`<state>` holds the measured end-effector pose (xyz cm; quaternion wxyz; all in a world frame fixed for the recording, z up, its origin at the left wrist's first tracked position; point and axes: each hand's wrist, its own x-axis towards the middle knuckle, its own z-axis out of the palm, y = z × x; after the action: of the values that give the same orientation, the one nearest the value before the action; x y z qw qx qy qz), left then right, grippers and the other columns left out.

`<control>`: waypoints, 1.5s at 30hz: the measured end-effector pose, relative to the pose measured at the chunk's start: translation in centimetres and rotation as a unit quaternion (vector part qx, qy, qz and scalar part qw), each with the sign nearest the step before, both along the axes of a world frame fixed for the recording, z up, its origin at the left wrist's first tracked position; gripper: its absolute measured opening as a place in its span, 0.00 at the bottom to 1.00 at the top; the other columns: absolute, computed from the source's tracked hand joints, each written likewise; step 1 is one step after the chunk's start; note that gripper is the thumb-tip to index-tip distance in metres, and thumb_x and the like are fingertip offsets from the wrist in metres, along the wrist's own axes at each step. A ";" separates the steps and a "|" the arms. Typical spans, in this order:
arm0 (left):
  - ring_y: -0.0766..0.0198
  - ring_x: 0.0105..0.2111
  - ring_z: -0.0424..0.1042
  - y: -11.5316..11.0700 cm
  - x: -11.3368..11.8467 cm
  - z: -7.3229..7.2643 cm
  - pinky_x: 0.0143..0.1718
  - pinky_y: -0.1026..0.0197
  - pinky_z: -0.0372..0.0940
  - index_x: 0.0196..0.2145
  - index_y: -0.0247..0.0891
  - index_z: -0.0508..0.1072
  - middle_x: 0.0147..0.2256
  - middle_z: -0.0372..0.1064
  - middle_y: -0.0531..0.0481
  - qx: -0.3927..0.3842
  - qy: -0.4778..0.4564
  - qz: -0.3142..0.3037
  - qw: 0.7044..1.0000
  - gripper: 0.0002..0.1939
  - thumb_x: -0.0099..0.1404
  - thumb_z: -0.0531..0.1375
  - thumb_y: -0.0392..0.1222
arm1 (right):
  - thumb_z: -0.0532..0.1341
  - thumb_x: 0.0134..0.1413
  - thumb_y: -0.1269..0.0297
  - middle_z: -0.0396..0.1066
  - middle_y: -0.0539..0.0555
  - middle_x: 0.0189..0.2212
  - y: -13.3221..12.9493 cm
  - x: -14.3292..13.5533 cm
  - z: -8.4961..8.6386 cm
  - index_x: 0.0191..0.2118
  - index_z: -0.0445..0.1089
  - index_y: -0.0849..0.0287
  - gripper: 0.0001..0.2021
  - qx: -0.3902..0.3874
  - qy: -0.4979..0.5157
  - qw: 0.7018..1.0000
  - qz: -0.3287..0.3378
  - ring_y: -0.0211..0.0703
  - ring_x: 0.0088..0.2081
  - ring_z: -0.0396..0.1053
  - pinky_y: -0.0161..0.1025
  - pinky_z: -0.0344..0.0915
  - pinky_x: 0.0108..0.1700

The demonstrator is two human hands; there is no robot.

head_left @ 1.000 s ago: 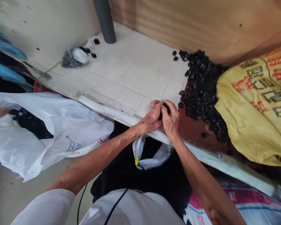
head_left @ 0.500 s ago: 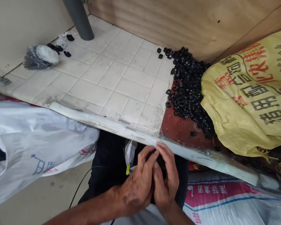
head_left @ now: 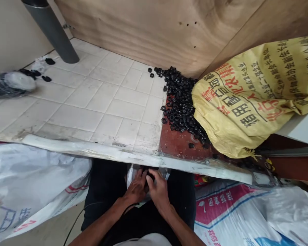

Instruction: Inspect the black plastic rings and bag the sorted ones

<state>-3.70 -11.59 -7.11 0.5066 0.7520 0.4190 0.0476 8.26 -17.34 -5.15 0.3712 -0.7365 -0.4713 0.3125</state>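
Below the table's front edge, both hands meet close together over my lap. My left hand (head_left: 137,188) has its fingers curled inward, and my right hand (head_left: 158,190) is bent toward it with the thumb raised. Something dark shows between the fingertips, too small and too covered to name. Just behind the hands is a white plastic bag (head_left: 130,175), partly hidden by them. Small black plastic ring-like pieces (head_left: 181,102) lie heaped on the table beyond, to the right of the hands.
A yellow woven sack (head_left: 228,112) lies against the heap. A grey pipe (head_left: 55,36) stands at the back left, near a plastic-wrapped bundle (head_left: 17,82). A white padded edge (head_left: 92,150) runs along the tabletop. White sacks (head_left: 36,177) flank my legs.
My hands have moved down and away from the table edge, toward the white bag between my legs. The camera view has shifted, so the table things appear further left.
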 end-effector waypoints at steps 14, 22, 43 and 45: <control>0.62 0.32 0.74 13.0 0.1 10.7 0.36 0.60 0.66 0.40 0.40 0.71 0.33 0.73 0.51 0.232 -0.039 0.035 0.971 0.07 0.69 0.56 0.44 | 0.58 0.58 0.67 0.69 0.59 0.40 7.8 16.4 7.7 0.47 0.71 0.59 0.12 0.098 -0.301 0.948 -0.032 0.48 0.37 0.69 0.47 0.71 0.40; 0.57 0.36 0.74 16.3 6.2 8.9 0.39 0.57 0.66 0.48 0.39 0.66 0.37 0.72 0.49 0.253 -0.006 0.092 0.963 0.14 0.66 0.60 0.43 | 0.60 0.54 0.66 0.72 0.54 0.34 12.8 14.6 6.7 0.39 0.74 0.58 0.07 0.139 -0.222 0.965 -0.010 0.43 0.29 0.68 0.41 0.67 0.36; 0.45 0.51 0.73 -0.7 1.3 2.1 0.52 0.48 0.65 0.47 0.34 0.76 0.46 0.76 0.37 -0.081 0.061 -0.111 0.989 0.18 0.68 0.55 0.48 | 0.62 0.56 0.63 0.70 0.52 0.34 14.2 14.7 6.2 0.40 0.75 0.60 0.09 0.187 -0.209 0.960 -0.004 0.38 0.27 0.65 0.37 0.66 0.34; 0.47 0.55 0.70 -0.3 0.5 4.6 0.57 0.50 0.62 0.52 0.37 0.73 0.53 0.72 0.39 -0.046 0.014 -0.098 0.994 0.19 0.67 0.58 0.48 | 0.61 0.56 0.63 0.70 0.52 0.33 14.0 14.7 6.3 0.40 0.75 0.60 0.09 0.178 -0.199 0.964 0.003 0.38 0.27 0.64 0.37 0.66 0.34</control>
<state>-3.25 -11.87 -2.55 0.5369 0.7661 0.3518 -0.0327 22.97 -3.30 1.13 0.3941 -0.7045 -0.5859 0.0713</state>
